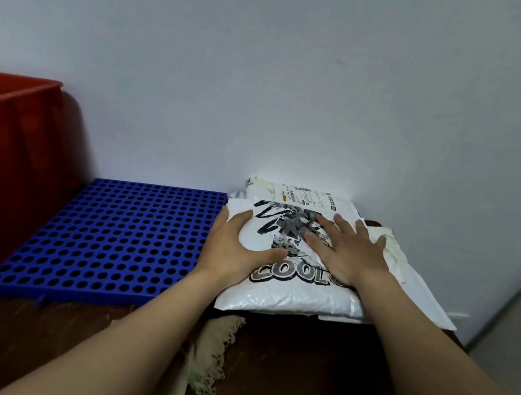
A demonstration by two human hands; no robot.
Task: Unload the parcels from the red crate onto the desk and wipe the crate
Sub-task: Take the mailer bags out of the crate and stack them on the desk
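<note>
grip open: l hand (236, 248), r hand (347, 251) flat on parcel (287, 294), long axis twd wall (276, 61)

Two bare arms reach out from the bottom of the view and come closer together toward the hands. The left hand (236, 245) lies palm down, its fingers close together and pointing away, its thumb stuck out to the right. The right hand (348, 251) lies flat too, palm down, with its fingers (339, 223) straight and spread wide. The hands are side by side, thumbs near each other but not touching
</note>
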